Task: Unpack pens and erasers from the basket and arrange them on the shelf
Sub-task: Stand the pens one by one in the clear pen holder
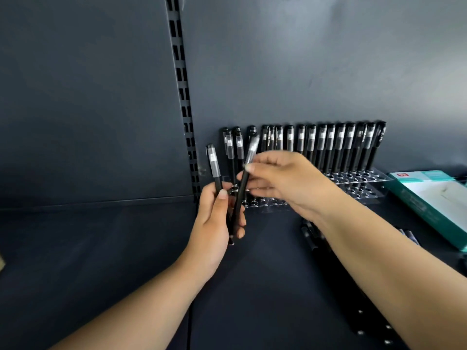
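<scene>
Head cam: left hand [214, 218] grips pens [228, 198]; right hand [283, 180] pinches one off. Next, prob: slot it into rack [353, 180] beyond fingertips.

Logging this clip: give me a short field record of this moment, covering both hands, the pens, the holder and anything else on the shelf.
left hand: grips a black pen, upright
right hand: pinches a second pen, tilted, its lower end inside the left hand
pen holder: clear, stepped, against the back wall; back row filled with standing pens, front holes mostly empty
loose pens: lying on the shelf, partly hidden by the right forearm
box: teal and white, right of the holder
basket: not in view
</scene>
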The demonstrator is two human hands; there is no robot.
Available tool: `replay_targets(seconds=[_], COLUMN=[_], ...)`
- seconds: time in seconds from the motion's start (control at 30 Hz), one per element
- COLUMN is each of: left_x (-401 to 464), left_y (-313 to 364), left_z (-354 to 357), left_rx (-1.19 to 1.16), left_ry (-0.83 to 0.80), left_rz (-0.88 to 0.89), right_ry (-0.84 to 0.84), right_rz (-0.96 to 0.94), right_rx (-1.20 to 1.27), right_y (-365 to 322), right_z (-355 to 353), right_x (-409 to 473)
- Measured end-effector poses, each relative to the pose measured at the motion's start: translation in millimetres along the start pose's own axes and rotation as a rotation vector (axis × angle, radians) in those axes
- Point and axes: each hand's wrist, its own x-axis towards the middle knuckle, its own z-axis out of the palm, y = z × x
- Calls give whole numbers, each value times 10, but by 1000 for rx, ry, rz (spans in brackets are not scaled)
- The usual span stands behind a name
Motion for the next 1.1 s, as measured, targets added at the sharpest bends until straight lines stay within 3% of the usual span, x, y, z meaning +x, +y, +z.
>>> replay_targets(seconds=[0.2,0.3,0.67,1.1], left_x=[90,84,79,85], left_y=[-103,-120,-116,-91], left_z=[-71,-49,-57,-101], left_rx=[79,144,161,214], left_ry=[40,25,40,110], left_rz=[18,71,151,49], right_ry=[433,550,502,338], right_rz=[-223,-267,-266,-140], right_rx=[-200,-270,-326,-450], right_y=[-162,-138,22,224], right_z=[-352,-382,-297,-274], right_x=[158,249,330,408])
